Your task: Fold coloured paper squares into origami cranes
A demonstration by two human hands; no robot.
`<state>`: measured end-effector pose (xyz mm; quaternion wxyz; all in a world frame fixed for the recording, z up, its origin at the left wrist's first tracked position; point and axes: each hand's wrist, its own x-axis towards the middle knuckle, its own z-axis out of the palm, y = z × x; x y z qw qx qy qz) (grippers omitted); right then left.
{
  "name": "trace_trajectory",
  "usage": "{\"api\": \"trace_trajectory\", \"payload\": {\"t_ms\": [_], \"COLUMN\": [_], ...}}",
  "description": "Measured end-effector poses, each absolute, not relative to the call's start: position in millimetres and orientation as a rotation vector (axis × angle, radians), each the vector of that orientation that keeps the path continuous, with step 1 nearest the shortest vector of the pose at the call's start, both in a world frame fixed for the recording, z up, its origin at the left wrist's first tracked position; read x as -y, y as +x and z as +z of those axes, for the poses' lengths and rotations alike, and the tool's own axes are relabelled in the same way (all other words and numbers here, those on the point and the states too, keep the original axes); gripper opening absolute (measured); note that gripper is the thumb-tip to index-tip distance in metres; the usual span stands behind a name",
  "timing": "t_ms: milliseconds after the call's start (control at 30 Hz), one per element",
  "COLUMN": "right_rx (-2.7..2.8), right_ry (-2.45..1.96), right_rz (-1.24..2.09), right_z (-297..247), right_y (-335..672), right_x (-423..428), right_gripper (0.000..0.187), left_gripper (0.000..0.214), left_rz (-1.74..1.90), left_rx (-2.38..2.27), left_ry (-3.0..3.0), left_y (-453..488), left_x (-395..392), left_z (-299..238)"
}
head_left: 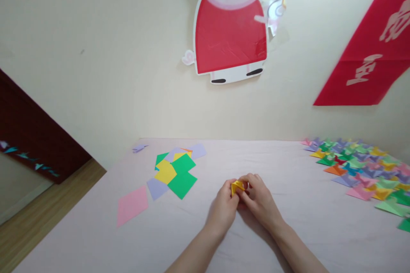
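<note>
A small folded yellow paper piece [237,187] sits between both hands over the middle of the pale pink table [288,230]. My left hand [224,208] pinches it from the left, fingers closed on it. From the right, my right hand [260,199] has its fingertips pressed on the same piece. Most of the paper is hidden by the fingers.
A loose pile of flat coloured paper squares [175,169] lies to the left, with a single pink square [132,204] nearer the table's left edge. Several folded coloured paper shapes [365,166] cover the right side. A small purple folded piece [139,148] lies at the far left by the wall.
</note>
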<state>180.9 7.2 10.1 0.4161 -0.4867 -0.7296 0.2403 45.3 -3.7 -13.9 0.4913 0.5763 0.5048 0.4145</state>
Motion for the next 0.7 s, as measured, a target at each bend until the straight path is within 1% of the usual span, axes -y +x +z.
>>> {"api": "trace_trajectory", "payload": {"t_ms": [133, 200, 267, 433, 700], "right_rx": [1.921, 1.927, 1.909, 1.825, 1.747], "right_ry": [-1.188, -1.177, -1.162, -1.081, -1.129], "right_rz": [0.548, 0.556, 0.574, 0.679, 0.891], "right_z": [10, 9, 9, 11, 10], "right_y": [182, 183, 184, 183, 186], "right_x": [-6, -6, -7, -7, -9], "right_gripper": [0.011, 0.014, 0.013, 0.019, 0.015], "left_gripper": [0.017, 0.015, 0.017, 0.024, 0.03], "left_rz": [1.002, 0.986, 0.969, 0.91, 0.792], "left_rx": [-1.105, -1.042, -0.991, -0.941, -0.891], "left_ry": [1.289, 1.231, 1.175, 1.069, 1.003], "left_y": [43, 45, 46, 46, 40], "left_x": [3, 2, 1, 0, 2], "left_z": [-15, -13, -10, -2, 16]}}
